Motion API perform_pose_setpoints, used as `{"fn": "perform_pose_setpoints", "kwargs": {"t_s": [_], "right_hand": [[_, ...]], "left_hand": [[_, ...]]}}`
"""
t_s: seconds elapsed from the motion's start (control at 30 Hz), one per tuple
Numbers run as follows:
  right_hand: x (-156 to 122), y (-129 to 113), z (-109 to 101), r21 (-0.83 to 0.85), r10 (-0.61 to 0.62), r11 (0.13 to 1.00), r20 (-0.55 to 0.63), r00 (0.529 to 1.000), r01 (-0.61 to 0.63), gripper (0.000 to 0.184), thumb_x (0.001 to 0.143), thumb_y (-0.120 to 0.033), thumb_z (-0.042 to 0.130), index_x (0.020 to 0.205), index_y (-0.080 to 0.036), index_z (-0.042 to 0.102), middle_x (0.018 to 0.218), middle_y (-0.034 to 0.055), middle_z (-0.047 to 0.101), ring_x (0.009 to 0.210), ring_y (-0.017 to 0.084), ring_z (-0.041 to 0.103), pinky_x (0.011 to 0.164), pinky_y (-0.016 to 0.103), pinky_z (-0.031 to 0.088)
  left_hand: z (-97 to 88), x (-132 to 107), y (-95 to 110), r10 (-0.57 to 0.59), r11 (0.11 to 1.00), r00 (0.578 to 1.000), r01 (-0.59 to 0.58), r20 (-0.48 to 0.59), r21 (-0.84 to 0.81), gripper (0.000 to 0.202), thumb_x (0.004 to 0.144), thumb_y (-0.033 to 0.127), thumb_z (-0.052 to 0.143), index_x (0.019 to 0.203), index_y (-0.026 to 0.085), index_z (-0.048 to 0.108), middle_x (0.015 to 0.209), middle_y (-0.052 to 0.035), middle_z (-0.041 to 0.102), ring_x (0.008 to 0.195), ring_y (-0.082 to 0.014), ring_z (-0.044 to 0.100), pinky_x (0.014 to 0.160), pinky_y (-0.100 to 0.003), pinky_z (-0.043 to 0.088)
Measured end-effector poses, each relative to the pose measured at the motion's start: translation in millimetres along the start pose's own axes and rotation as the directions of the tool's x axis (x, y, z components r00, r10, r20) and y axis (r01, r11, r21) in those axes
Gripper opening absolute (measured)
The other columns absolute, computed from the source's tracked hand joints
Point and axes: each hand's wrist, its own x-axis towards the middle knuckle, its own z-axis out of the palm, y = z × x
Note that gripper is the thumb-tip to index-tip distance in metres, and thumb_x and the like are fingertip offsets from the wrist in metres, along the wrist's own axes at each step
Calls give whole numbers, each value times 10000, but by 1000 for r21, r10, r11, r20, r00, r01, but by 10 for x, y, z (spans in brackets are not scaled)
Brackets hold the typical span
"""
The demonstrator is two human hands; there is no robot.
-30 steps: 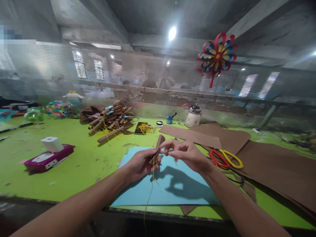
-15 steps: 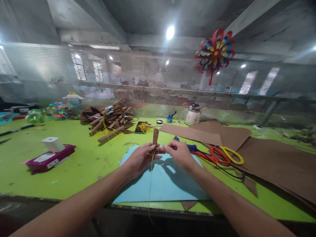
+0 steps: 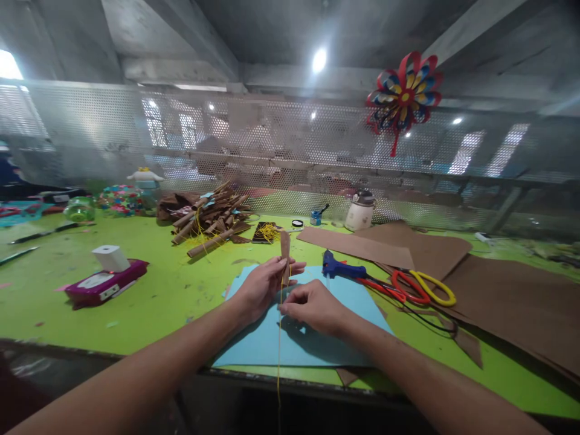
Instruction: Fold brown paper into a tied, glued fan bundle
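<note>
At the centre of the frame, a person's left hand (image 3: 265, 285) holds a narrow, upright piece of brown paper (image 3: 285, 244), its grip closed on the lower part, apparently to steady it above a light-blue rectangular sheet (image 3: 251, 350). Just below, the right hand (image 3: 312, 308) appears to pinch a thin yellow string (image 3: 278, 349), seemingly to guide it down past the lime-green surface's (image 3: 167, 302) front edge. A blue plastic glue gun (image 3: 344, 268) lies at centre right, within easy reach.
</note>
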Motion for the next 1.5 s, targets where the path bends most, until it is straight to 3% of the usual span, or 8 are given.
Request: {"fn": "perform_pose_setpoints", "kwargs": {"t_s": [0.17,0.33,0.5,0.6,0.77,0.9,1.1,1.5], "right_hand": [[-27,-19,19,2,-21,1000,36,999,21,147,678,-197,594,555,-146,657,460,-20,531,434,88,427,432,215,301],[-32,-24,61,-116,-127,986,-37,991,122,343,755,-390,592,504,-160,627,450,8,530,449,104,431,438,225,291],[2,33,114,-131,-87,988,-26,996,83,257,707,-223,603,458,-163,577,408,-32,427,430,82,330,423,217,227],[-10,63,125,-198,-142,970,21,990,144,293,738,-219,562,452,-160,536,422,-41,394,442,79,319,451,229,234],[-96,23,160,-486,-336,812,62,940,323,331,810,-245,523,492,-153,512,508,-13,491,515,94,390,520,251,243],[-138,-5,196,-648,-374,672,122,920,359,282,852,-263,488,607,-154,574,635,37,613,574,120,464,547,273,244],[-150,6,223,-783,-417,461,224,881,418,220,852,-236,466,687,-150,582,683,73,629,586,152,498,522,312,173],[-160,-9,208,-808,-380,404,278,882,428,209,866,-244,453,709,-155,559,696,56,640,565,135,486,515,296,165]], "left_hand": [[-1,-14,10,-11,1000,1000,11,8,20,262,848,319,517,980,105,592,1112,-179,640,1031,-261,593,866,-383,440],[-1,-10,7,3,999,1000,-3,20,47,278,841,345,522,962,109,605,1094,-176,649,1032,-270,592,853,-389,444],[15,-15,3,43,995,999,-45,18,84,289,814,376,555,938,117,590,1041,-177,667,1021,-275,599,838,-386,445],[2,-12,1,61,991,998,-61,6,122,321,825,399,532,929,100,588,1004,-191,675,978,-277,619,829,-386,443],[-28,0,-9,49,993,999,-48,-13,108,312,854,377,482,925,89,577,1000,-203,675,958,-270,630,816,-372,445],[-23,-5,-13,36,996,999,-35,-12,82,287,866,357,463,917,95,568,1000,-203,676,960,-271,633,817,-374,448],[10,-9,-14,-1,998,1000,1,-9,61,251,866,323,452,885,102,569,991,-198,682,956,-267,636,861,-395,440],[-1,-11,-13,12,999,1000,-12,-2,41,292,875,332,441,845,87,598,953,-198,690,915,-268,646,845,-393,460]]}}
